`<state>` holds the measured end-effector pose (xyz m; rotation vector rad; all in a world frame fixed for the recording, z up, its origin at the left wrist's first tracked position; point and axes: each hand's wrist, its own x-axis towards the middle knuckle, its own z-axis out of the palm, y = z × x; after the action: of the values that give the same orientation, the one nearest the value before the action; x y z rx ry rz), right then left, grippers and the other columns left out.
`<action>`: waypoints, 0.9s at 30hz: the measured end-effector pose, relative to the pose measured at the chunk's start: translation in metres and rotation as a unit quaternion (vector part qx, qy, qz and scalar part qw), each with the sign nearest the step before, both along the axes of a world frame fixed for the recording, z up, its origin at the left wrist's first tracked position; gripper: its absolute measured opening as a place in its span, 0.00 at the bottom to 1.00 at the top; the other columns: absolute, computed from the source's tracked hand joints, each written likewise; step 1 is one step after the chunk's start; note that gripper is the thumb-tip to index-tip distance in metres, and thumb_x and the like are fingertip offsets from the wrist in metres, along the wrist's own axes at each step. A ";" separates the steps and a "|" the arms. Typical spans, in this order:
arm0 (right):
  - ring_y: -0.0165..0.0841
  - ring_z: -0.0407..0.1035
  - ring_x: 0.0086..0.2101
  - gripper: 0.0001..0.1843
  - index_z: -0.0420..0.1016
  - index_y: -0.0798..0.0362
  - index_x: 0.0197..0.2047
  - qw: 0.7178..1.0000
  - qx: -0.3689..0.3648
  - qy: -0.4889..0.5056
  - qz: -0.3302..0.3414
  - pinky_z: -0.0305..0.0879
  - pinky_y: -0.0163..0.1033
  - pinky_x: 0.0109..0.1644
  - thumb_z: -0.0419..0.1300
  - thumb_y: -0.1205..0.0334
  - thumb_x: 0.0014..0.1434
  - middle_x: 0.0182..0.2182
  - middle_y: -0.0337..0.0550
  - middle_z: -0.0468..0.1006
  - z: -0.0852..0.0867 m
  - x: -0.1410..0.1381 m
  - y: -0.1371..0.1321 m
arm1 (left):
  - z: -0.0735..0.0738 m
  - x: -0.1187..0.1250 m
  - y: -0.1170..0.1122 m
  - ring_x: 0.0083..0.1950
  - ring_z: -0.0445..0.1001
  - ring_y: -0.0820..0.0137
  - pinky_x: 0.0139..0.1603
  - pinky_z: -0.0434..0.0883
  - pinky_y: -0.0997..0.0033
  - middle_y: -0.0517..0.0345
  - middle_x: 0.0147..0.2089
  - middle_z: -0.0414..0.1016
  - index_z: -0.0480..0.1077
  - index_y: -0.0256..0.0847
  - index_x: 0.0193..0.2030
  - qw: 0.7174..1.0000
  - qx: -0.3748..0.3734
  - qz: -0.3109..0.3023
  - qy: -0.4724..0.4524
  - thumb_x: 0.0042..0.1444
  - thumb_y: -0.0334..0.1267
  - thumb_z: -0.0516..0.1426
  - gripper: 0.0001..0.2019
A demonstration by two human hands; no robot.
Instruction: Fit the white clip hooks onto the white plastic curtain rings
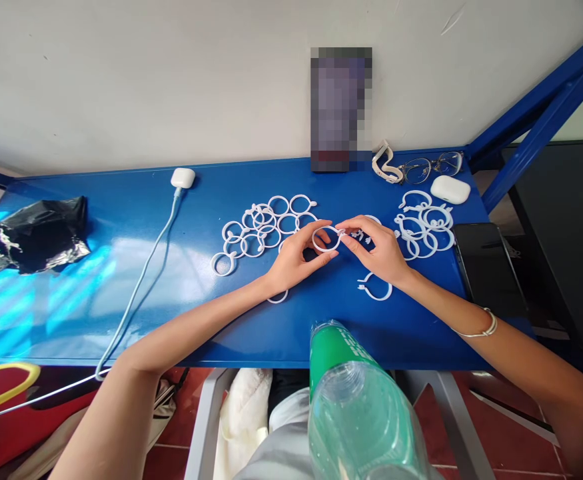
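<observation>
My left hand (296,257) and my right hand (378,250) meet over the middle of the blue table (121,280). Together they pinch one white plastic ring (326,239), the left fingers on its left rim, the right fingers at its clasp end. A chain of several linked white rings (261,230) lies just left of my hands. Another cluster of white rings (424,223) lies to the right. An open white ring (376,288) rests on the table under my right wrist. A thin bracelet (486,327) circles my right forearm.
A white charger (182,177) and its cable (136,293) run down the left side. Crumpled black plastic (36,233) sits far left. Glasses (428,167), a white earbud case (450,189), a dark phone (488,267) and a blurred upright object (341,110) stand at the back right. A clear bottle (361,407) rises near me.
</observation>
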<state>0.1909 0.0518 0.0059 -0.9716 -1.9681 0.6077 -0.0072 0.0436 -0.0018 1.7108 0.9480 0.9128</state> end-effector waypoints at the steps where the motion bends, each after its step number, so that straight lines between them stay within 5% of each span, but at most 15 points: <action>1: 0.35 0.73 0.37 0.06 0.73 0.50 0.45 1.000 -0.004 0.002 0.002 0.70 0.40 0.43 0.56 0.61 0.65 0.38 0.43 0.78 0.000 0.000 0.000 | 0.000 0.000 0.000 0.38 0.73 0.70 0.43 0.74 0.69 0.54 0.40 0.72 0.62 0.39 0.59 1.000 0.001 -0.001 0.001 0.57 0.44 0.60 0.24; 27: 0.37 0.74 0.37 0.04 0.73 0.49 0.38 1.000 0.018 0.014 -0.002 0.70 0.43 0.42 0.57 0.62 0.65 0.34 0.43 0.78 -0.002 0.000 0.000 | 0.001 0.000 0.000 0.37 0.71 0.73 0.40 0.72 0.73 0.56 0.40 0.71 0.62 0.41 0.57 1.000 0.012 -0.019 -0.006 0.59 0.40 0.58 0.20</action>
<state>0.1909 0.0518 0.0040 -0.9400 -1.9446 0.5789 -0.0072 0.0436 -0.0012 1.7347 0.8976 0.9122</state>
